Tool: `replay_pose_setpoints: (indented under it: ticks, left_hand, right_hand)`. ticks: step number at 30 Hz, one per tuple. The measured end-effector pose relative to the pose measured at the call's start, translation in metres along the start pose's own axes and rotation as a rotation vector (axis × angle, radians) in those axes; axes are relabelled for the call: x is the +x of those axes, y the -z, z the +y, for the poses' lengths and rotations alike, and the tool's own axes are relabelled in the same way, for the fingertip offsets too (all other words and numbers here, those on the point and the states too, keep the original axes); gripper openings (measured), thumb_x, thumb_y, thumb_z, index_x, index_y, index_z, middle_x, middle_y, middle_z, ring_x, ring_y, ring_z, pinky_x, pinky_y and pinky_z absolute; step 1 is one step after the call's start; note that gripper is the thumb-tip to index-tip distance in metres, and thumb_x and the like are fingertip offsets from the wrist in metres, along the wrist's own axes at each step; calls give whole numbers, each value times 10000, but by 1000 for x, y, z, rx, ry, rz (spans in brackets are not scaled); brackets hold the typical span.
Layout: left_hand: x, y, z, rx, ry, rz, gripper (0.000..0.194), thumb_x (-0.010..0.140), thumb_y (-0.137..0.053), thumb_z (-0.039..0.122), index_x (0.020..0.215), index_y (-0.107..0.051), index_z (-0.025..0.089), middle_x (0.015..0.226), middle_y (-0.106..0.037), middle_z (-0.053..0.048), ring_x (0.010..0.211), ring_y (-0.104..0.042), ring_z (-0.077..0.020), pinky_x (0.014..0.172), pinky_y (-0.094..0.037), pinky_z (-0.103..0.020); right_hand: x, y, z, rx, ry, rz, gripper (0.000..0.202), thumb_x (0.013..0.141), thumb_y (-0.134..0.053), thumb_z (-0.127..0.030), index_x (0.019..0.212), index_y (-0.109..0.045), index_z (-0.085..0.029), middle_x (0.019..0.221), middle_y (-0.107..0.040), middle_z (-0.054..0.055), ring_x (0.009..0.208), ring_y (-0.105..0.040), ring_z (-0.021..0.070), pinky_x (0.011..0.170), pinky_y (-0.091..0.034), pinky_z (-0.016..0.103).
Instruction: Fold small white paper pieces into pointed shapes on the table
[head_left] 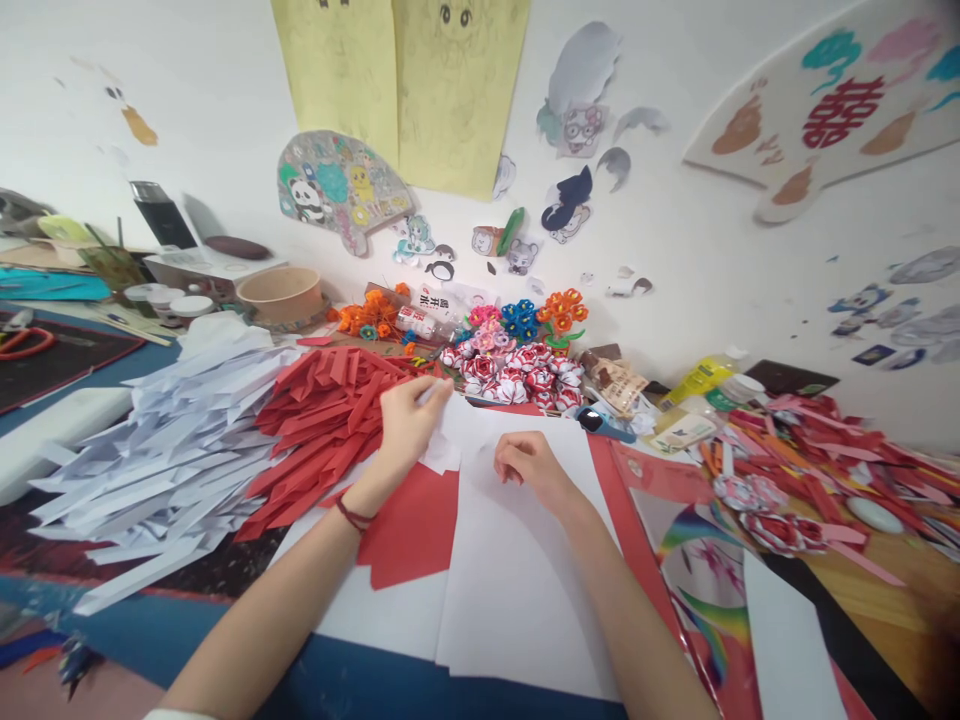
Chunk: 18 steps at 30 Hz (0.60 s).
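My left hand [409,420] is closed, its thumb and forefinger pinched on a small piece of white paper [441,452] that hangs below the fingers. My right hand [529,466] hovers above a stack of white paper sheets [517,580], its fingers curled together; whatever may be between them is too small to make out. Red paper [414,530] lies under and left of the white sheets. Close to my left wrist is a heap of folded red paper strips [322,420], with a larger heap of folded white paper strips [180,430] beyond it on the left.
Red-and-white paper flowers [517,375] are piled against the wall behind my hands. A round tan bowl [280,295] stands at the back left, and orange-handled scissors [26,342] lie far left. Bottles [697,380] and loose colored strips [817,450] crowd the right side.
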<state>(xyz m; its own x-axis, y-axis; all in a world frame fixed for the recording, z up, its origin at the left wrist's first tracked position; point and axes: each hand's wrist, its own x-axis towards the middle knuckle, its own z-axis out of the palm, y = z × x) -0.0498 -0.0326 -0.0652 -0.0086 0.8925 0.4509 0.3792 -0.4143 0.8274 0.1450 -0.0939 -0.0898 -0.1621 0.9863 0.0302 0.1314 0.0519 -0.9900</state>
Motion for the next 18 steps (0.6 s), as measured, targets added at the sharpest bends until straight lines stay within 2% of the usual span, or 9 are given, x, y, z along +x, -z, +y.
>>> replay_pose_setpoints:
  ticks: [3,6,9,12,15,18]
  left_hand:
    - [8,9,-7,-57,55,97,356,823,-500,456,688,-597,141,583,-477,25,561,-412,-95,491,-275,-191]
    - [10,8,-10,-44,81,104,355,820,-493,454,659,-564,145,577,-460,27,557,-409,-94,488,-274,-189]
    - [3,-2,-5,31,46,15,375,816,-498,447,590,-516,148,549,-432,34,547,-405,-89,489,-271,-186]
    - [-7,-14,1,63,28,-129,385,840,-465,440,590,-521,152,514,-431,40,511,-427,-88,479,-278,-185]
    - [-15,-22,3,-3,80,-266,371,870,-414,438,713,-596,156,541,-497,37,465,-461,-91,453,-299,-188]
    - [-16,-25,0,-69,75,-326,347,878,-411,414,825,-641,160,654,-588,11,558,-540,-112,505,-366,-193]
  right_hand:
    - [5,0,6,-20,-8,82,221,702,-472,-207,500,-551,-164,467,-536,-16,406,-396,73,404,-268,202]
    - [10,0,11,-30,-13,204,193,720,-498,-249,562,-570,-165,503,-544,-16,417,-409,80,408,-298,203]
    - [10,-2,8,-43,18,373,139,746,-531,-292,755,-606,-175,646,-587,-10,509,-474,96,462,-357,205]
    - [4,-7,-1,-167,143,498,218,765,-574,-321,949,-603,-206,836,-619,9,657,-539,123,565,-423,225]
    - [-3,-16,-11,-383,333,435,266,788,-594,-312,1039,-606,-223,997,-630,38,821,-581,163,737,-468,289]
    - [-7,-27,-15,-524,448,335,380,780,-634,-296,1152,-577,-246,1154,-598,56,1054,-551,214,918,-432,354]
